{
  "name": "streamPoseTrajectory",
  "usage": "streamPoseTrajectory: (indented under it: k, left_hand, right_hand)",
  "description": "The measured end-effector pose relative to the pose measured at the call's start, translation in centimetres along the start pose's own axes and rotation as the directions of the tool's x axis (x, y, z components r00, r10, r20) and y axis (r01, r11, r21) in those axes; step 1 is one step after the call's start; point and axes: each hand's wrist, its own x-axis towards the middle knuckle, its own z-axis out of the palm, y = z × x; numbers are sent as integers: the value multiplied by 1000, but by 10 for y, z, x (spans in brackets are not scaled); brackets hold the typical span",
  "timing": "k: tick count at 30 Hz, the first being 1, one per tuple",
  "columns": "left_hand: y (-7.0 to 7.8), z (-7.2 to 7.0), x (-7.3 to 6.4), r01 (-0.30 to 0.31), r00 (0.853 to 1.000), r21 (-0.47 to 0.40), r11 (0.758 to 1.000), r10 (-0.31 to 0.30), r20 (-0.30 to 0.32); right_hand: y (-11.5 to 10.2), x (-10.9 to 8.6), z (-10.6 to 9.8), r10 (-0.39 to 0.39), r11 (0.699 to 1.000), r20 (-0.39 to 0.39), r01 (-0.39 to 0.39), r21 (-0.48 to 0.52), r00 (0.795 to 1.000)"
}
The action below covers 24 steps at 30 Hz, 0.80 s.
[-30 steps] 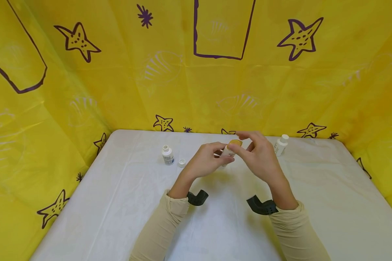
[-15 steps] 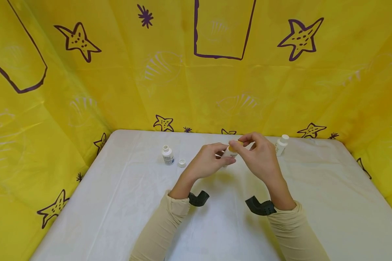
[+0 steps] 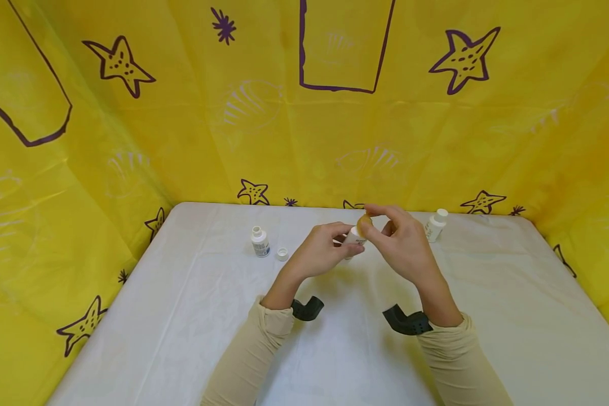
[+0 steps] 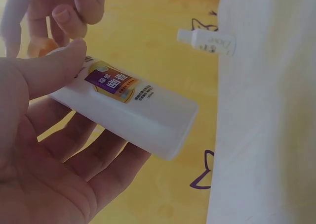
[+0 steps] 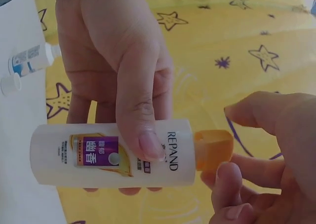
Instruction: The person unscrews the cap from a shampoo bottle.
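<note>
My left hand (image 3: 322, 248) grips a white bottle (image 5: 108, 169) by its body, thumb across the front and fingers behind. The bottle, held above the table, has a purple and gold label and reads REPAND. An orange cap (image 5: 219, 147) sits at its neck and widens towards its outer end. The right hand (image 3: 403, 242) is at this cap, its thumb covering part of it in the head view. In the right wrist view, lower fingertips (image 5: 228, 177) of that hand touch the cap's edge, while an upper finger stands apart from it. The left wrist view mostly hides the cap.
An uncapped small white bottle (image 3: 260, 242) stands on the white-covered table (image 3: 182, 316), left of the hands. Beside it lies a loose white cap (image 3: 282, 254). Another white bottle (image 3: 436, 225), capped, stands behind the right hand. A yellow patterned curtain (image 3: 284, 141) encloses the back and sides.
The right hand's fingers pinched the cap half a second ago; now the index finger is raised off it. The orange cap has turned on the bottle. The left hand holds its place.
</note>
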Motion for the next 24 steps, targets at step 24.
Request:
streamPoseTrajectory:
  k: [24]
  left_hand:
    - [1, -19, -7, 5, 1000, -13, 1000, -5, -12]
  right_hand:
    - [3, 0, -1, -99, 994, -58, 102, 37, 993]
